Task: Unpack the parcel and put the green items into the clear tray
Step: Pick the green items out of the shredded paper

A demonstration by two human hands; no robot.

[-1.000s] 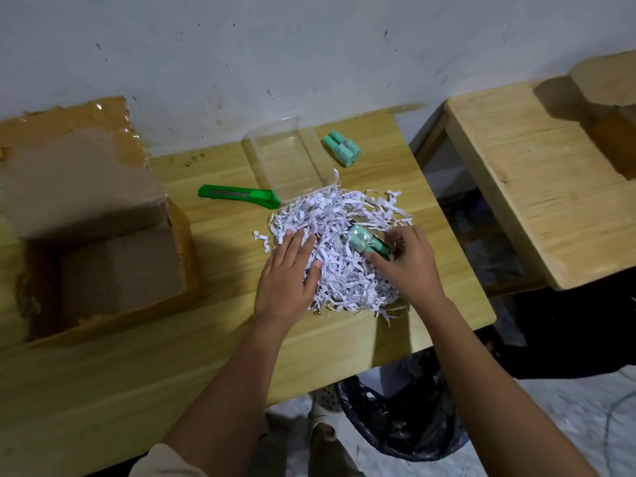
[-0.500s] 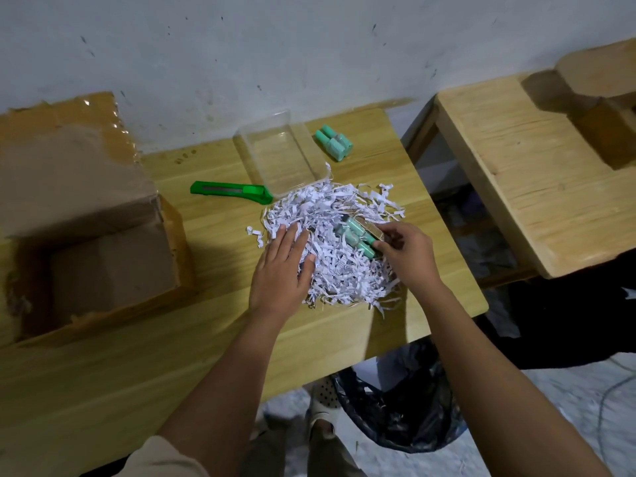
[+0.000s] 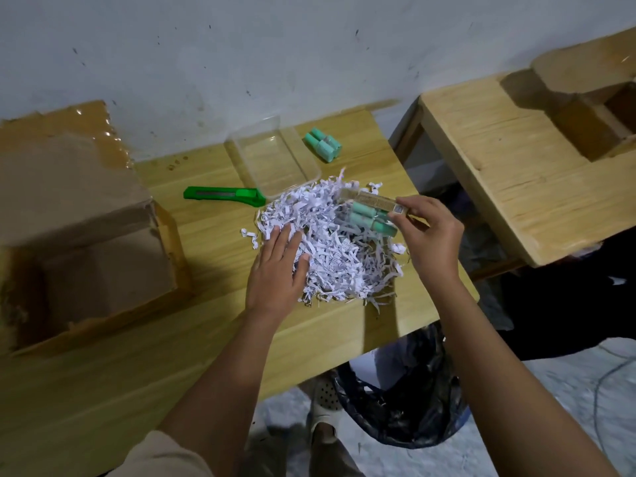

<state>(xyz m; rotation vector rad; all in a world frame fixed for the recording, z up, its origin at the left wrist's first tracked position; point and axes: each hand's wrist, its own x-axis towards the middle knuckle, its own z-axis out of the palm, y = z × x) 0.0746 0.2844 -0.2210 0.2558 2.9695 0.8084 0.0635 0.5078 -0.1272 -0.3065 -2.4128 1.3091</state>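
A heap of white shredded paper [image 3: 330, 249] lies on the wooden table. My left hand [image 3: 278, 273] rests flat on its left side, fingers apart, holding nothing. My right hand [image 3: 426, 232] grips a pack of mint-green tubes [image 3: 370, 215] with a tan card back, lifted just above the heap's right side. The clear tray [image 3: 275, 156] stands behind the heap with nothing in it. Another pair of mint-green tubes [image 3: 323, 144] lies to the tray's right. The opened cardboard parcel [image 3: 79, 242] sits at the left.
A green utility knife [image 3: 223, 194] lies left of the tray. A second wooden table [image 3: 516, 173] stands to the right across a gap. A black-bagged waste bin [image 3: 402, 390] is on the floor below the table's front edge.
My right hand has lifted the pack of green tubes up out of the shredded paper and turned it toward the tray. My left hand stays on the heap.
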